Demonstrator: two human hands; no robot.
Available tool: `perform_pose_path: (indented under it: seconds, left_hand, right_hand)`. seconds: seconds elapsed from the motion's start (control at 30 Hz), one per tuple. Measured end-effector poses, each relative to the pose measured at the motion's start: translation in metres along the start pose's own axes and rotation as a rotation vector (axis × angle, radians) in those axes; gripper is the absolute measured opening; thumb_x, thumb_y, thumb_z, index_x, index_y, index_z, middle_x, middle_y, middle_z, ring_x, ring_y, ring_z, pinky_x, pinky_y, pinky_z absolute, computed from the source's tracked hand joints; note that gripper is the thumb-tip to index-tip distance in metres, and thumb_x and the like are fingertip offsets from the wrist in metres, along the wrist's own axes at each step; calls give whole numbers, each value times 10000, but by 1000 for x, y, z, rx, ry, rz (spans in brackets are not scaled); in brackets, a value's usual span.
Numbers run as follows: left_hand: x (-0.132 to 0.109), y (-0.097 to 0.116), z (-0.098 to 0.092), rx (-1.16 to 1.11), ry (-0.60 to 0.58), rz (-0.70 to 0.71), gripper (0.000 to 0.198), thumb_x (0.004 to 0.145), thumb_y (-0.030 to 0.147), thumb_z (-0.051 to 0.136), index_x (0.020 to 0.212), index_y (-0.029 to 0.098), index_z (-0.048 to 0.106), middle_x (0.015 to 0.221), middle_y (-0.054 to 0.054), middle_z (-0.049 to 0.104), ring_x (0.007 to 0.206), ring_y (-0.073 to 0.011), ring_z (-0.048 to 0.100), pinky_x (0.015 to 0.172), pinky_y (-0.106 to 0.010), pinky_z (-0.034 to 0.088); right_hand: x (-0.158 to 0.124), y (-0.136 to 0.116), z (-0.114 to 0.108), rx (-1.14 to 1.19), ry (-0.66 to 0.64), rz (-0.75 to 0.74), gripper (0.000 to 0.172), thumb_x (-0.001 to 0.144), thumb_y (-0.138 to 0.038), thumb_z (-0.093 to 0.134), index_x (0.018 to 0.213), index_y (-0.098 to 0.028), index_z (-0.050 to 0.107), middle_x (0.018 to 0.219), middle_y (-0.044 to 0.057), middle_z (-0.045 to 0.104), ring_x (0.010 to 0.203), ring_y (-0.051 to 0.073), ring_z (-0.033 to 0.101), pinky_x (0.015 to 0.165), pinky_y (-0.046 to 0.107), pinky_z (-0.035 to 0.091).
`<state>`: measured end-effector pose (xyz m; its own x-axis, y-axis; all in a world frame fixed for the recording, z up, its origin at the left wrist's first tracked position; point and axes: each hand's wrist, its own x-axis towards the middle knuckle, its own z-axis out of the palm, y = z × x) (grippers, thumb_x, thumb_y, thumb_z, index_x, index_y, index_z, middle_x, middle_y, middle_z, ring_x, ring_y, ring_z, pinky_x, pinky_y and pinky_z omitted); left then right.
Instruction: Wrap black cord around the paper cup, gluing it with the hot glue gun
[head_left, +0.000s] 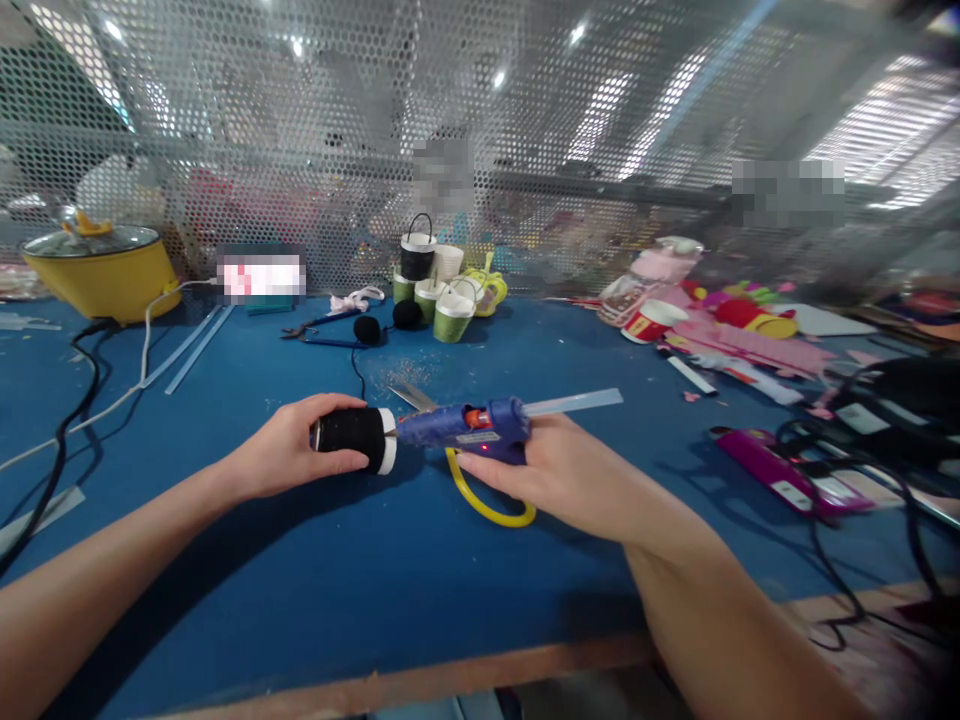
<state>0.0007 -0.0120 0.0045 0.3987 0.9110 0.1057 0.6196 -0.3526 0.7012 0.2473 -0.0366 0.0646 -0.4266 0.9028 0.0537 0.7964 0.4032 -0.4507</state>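
Note:
My left hand (300,445) is wrapped round a black yarn-covered cup (349,441) with a white rim, tipped on its side so the rim faces right. In my right hand (562,460) is a blue glue gun (465,425), its nozzle right at the cup's rim. A clear glue stick (577,402) sticks out of the gun's back end, and a small red light shows on its side. Beneath the gun lie scissors with a yellow handle (491,515), partly hidden. Black yarn (358,370) runs from a black ball (367,330) toward the cup.
Small green and black wrapped cups (453,312) stand at the back, beside pliers (322,328). At the left are a yellow pot (105,270) and loose glue sticks (199,350). A purple device (787,470), cables and pink craft pieces (765,340) occupy the right.

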Motion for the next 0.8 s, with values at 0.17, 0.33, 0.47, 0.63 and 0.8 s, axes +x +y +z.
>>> perform_pose_path:
  seconds: [0.17, 0.33, 0.47, 0.63, 0.8]
  left_hand:
    - [0, -1, 0, 15, 5, 19, 508, 678, 420, 620, 1117, 182, 521, 1039, -55, 611, 879, -206, 576, 768, -311, 448]
    - [0, -1, 1, 24, 8, 26, 510, 673, 422, 624, 1112, 181, 526, 1041, -55, 613, 888, -209, 575, 777, -314, 447]
    - [0, 0, 1, 32, 4, 15, 506, 678, 414, 621, 1116, 181, 522, 1036, -55, 615, 878, -206, 577, 771, -316, 451]
    - [0, 0, 0, 35, 4, 25, 498, 685, 415, 617, 1117, 188, 519, 1049, -56, 612, 894, -208, 576, 783, -323, 450]
    - [0, 0, 0, 34, -3, 17, 506, 686, 421, 617, 1121, 181, 517, 1055, -66, 610, 901, -215, 575, 786, -336, 451]
  right_hand:
    - [-1, 1, 2, -49, -5, 10, 235, 777, -392, 488, 728, -191, 601, 599, -26, 573, 544, 119, 483, 530, 241, 377]
    - [-2, 0, 1, -75, -25, 22, 245, 778, -398, 482, 697, -194, 589, 535, -34, 529, 498, 114, 452, 488, 239, 355]
    - [-3, 1, 2, -72, -20, -1, 219, 779, -386, 483, 744, -200, 593, 548, -36, 535, 500, 111, 466, 492, 236, 358]
    - [-3, 1, 3, -126, -15, 7, 252, 773, -388, 480, 626, -194, 546, 463, -41, 470, 418, 103, 413, 417, 247, 292]
    - [-4, -1, 1, -150, -19, -6, 278, 779, -377, 470, 573, -196, 516, 470, -23, 477, 431, 114, 431, 423, 257, 295]
